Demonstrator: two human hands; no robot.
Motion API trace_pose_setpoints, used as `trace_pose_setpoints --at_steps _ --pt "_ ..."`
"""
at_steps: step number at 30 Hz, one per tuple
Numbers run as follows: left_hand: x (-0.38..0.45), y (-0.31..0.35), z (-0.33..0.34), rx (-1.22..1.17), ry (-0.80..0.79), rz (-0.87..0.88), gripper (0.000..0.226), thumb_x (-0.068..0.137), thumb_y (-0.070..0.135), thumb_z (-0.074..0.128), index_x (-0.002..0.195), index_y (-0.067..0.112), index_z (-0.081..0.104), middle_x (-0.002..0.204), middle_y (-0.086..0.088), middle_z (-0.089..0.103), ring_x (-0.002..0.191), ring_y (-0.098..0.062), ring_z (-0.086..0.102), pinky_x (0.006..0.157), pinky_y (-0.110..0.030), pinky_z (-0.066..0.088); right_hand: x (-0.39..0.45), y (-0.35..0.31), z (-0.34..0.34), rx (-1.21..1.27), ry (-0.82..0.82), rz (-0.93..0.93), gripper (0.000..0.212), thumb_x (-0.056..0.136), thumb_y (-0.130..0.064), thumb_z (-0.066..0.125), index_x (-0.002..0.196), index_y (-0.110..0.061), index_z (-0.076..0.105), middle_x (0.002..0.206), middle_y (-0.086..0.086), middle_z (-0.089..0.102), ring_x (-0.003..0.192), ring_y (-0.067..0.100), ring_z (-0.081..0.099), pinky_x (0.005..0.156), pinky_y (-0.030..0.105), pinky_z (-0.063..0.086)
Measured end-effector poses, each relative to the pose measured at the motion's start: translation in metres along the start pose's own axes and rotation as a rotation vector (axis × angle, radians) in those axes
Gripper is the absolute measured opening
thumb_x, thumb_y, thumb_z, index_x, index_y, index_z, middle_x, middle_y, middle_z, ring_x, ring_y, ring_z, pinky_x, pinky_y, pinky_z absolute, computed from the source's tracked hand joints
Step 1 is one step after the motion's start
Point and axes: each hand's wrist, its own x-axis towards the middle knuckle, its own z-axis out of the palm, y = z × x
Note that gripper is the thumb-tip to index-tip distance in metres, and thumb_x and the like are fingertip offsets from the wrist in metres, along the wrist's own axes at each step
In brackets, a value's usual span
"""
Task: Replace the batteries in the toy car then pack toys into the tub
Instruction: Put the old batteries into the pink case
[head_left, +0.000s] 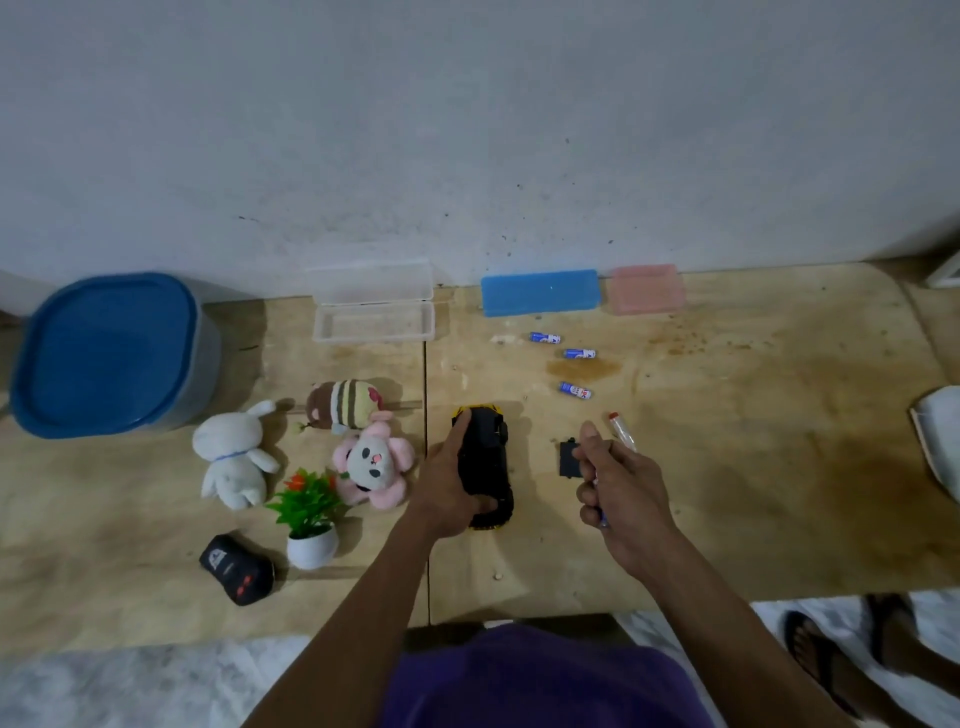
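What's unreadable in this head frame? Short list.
- Toy car: flipped over; whether batteries are in it is hidden, left hand covers part.
- Batteries: labels too small.
- Screwdriver: lower part hidden in right hand.
- Blue tub: lid hides contents.
- White object: cut by right edge.

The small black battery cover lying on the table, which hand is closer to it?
Right. The right hand, holding a screwdriver, hangs right beside the battery cover. The left hand is farther off, gripping the upturned toy car.
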Motion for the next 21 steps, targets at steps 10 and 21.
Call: trace_pose_setpoints --at_steps 10,21 --pt "-0.003 0.021 -0.009 0.159 0.316 0.101 0.098 0.075 0.049 0.079 0.154 0.025 0.027 0.153 -0.014 0.036 0.143 -0.034 0.028 0.109 -0.053 0.034 0.004 -0.004 -0.002 -0.047 0.188 -0.221 0.032 0.096 -0.030 0.066 0.084 -0.001 0.060 0.056 -0.013 0.046 0.045 0.010 0.027 0.044 0.023 0.024" --pt "0.093 0.153 0.027 0.461 0.454 0.413 0.044 0.086 0.035 0.070 0.126 0.019 0.064 0.117 -0.003 0.067 0.115 -0.030 0.055 0.093 -0.046 0.046 0.158 -0.064 -0.071 -0.183 0.331 -0.193 0.021 0.090 -0.033 0.073 0.079 -0.016 0.075 0.053 -0.009 0.049 0.052 0.014 0.043 0.055 0.023 0.033"
